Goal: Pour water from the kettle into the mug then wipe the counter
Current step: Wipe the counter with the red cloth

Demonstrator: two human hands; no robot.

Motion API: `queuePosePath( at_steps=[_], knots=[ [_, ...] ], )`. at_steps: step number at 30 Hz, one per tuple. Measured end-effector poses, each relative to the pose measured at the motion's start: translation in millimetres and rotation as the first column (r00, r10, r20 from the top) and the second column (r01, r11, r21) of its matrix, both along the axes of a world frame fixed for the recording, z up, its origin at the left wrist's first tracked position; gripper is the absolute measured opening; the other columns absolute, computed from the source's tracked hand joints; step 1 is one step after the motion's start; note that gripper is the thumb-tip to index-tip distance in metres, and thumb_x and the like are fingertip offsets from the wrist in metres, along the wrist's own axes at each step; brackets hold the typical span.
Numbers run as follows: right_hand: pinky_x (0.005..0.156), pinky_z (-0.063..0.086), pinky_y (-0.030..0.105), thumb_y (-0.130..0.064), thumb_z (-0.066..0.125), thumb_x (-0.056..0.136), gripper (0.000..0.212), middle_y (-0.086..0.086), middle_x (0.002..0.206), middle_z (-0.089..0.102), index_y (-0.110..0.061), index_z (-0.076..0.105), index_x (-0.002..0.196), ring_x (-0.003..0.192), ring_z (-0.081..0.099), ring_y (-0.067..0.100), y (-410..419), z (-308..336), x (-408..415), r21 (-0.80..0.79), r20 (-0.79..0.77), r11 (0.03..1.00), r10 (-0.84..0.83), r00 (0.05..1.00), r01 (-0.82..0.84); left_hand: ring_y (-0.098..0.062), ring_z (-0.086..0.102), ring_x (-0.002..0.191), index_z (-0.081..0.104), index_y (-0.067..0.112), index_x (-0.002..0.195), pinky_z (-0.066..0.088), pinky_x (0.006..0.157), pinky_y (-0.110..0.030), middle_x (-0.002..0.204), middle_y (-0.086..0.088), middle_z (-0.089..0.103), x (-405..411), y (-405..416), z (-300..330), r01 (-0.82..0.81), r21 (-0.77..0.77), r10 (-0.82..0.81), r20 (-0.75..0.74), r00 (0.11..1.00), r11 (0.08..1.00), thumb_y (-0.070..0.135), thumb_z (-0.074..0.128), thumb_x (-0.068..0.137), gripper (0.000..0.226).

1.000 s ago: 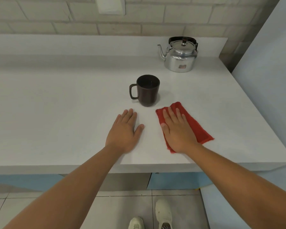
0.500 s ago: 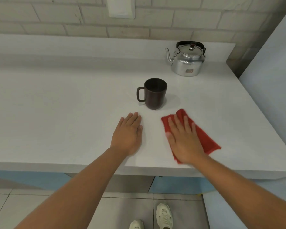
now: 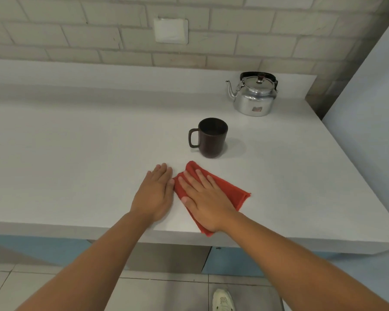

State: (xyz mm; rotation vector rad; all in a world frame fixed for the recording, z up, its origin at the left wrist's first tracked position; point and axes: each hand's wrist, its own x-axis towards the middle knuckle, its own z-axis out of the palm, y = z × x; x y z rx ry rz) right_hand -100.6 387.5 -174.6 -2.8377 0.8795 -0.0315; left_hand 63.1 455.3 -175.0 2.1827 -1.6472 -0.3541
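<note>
A silver kettle (image 3: pixel 254 98) with a black handle stands upright at the back right of the white counter (image 3: pixel 76 153). A dark brown mug (image 3: pixel 211 142) stands in front of it, handle pointing left. Near the front edge lies a folded red cloth (image 3: pixel 231 191), and my right hand (image 3: pixel 204 198) presses flat on it with the fingers spread. My left hand (image 3: pixel 155 194) rests palm down on the counter just left of the cloth, its thumb side touching the cloth's edge, holding nothing.
A brick wall with a white switch plate (image 3: pixel 170 30) runs behind the counter. A pale blue wall (image 3: pixel 368 108) closes the right side. The counter's front edge lies under my wrists, with tiled floor and my shoe (image 3: pixel 222 300) below.
My right hand has slid the red cloth to the left until it meets my left hand. The camera has tilted up, so more wall shows. Mug and kettle stay put.
</note>
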Motion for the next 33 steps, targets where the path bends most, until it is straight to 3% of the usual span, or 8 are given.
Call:
queuePosePath(
  at_steps=[5, 9, 13, 17, 22, 28, 33],
  knots=[
    [0.117, -0.004, 0.042, -0.052, 0.002, 0.095, 0.058, -0.006, 0.160, -0.004, -0.034, -0.004, 0.150, 0.145, -0.012, 0.020, -17.2, -0.3, -62.6, -0.024, -0.003, 0.982, -0.186, 0.982, 0.186, -0.022, 0.001, 0.149, 0.017, 0.011, 0.152, -0.005, 0.119, -0.035, 0.162, -0.008, 0.011, -17.2, -12.6, 4.2, -0.001, 0.010, 0.001, 0.008, 1.000, 1.000, 0.039, 0.018, 0.102, 0.058],
    [0.117, -0.003, 0.051, -0.057, -0.001, 0.092, 0.061, -0.003, 0.161, -0.005, -0.037, -0.006, 0.149, 0.145, -0.010, 0.032, -39.3, 0.2, -78.8, -0.061, -0.049, 0.922, -0.387, 0.921, 0.383, -0.022, -0.003, 0.149, 0.009, 0.011, 0.153, -0.006, 0.119, -0.037, 0.163, -0.008, 0.005, -50.8, -40.4, 6.7, 0.107, 0.062, -0.109, 0.031, 0.994, 0.992, 0.044, 0.016, 0.101, 0.062],
    [0.113, -0.005, 0.059, -0.057, 0.004, 0.094, 0.058, 0.005, 0.160, -0.009, -0.038, -0.008, 0.148, 0.142, -0.009, 0.045, -52.3, -0.2, -69.5, -0.085, -0.081, 0.855, -0.518, 0.852, 0.511, -0.023, -0.009, 0.149, 0.002, 0.012, 0.153, -0.007, 0.119, -0.042, 0.163, -0.007, -0.002, -74.2, -52.7, -2.6, 0.086, 0.127, -0.105, 0.158, 0.982, 0.988, 0.051, 0.010, 0.098, 0.068],
    [0.113, -0.004, 0.061, -0.057, 0.003, 0.094, 0.058, 0.011, 0.160, -0.008, -0.039, -0.009, 0.147, 0.141, -0.007, 0.048, -43.0, -0.3, -67.9, -0.090, -0.082, 0.857, -0.514, 0.854, 0.507, -0.022, -0.007, 0.149, 0.004, 0.015, 0.153, -0.006, 0.119, -0.042, 0.163, -0.005, 0.000, -72.7, -55.0, -9.9, 0.059, 0.107, -0.081, 0.213, 0.974, 0.992, 0.055, 0.007, 0.096, 0.070],
    [0.112, -0.008, 0.059, -0.061, -0.008, 0.089, 0.057, 0.004, 0.161, -0.005, -0.048, -0.013, 0.143, 0.142, -0.010, 0.043, -25.2, -5.8, -94.8, -0.060, -0.035, 0.900, -0.434, 0.900, 0.432, -0.019, -0.007, 0.149, 0.004, 0.018, 0.154, -0.008, 0.118, -0.037, 0.163, -0.003, 0.001, -70.9, -54.1, -13.9, 0.067, 0.084, -0.084, 0.212, 0.974, 0.994, 0.058, 0.006, 0.094, 0.072],
    [0.111, -0.008, 0.063, -0.057, 0.001, 0.093, 0.056, 0.009, 0.160, -0.008, -0.043, -0.007, 0.147, 0.140, -0.012, 0.047, -62.9, 1.3, -122.7, -0.050, -0.075, 0.752, -0.660, 0.748, 0.658, -0.018, -0.008, 0.149, 0.006, 0.016, 0.154, -0.007, 0.119, -0.038, 0.163, -0.003, 0.000, -71.2, -52.5, -10.1, 0.074, 0.083, -0.089, 0.195, 0.977, 0.994, 0.055, 0.008, 0.095, 0.071],
    [0.111, -0.008, 0.064, -0.058, 0.004, 0.093, 0.057, 0.010, 0.160, -0.009, -0.044, -0.005, 0.147, 0.140, -0.011, 0.047, -81.3, 4.4, -150.4, -0.046, -0.096, 0.710, -0.703, 0.704, 0.703, -0.017, -0.009, 0.149, 0.005, 0.016, 0.154, -0.007, 0.119, -0.037, 0.163, -0.003, -0.001, -71.5, -49.2, -6.2, 0.074, 0.082, -0.088, 0.179, 0.980, 0.994, 0.055, 0.010, 0.096, 0.070]
  ],
)
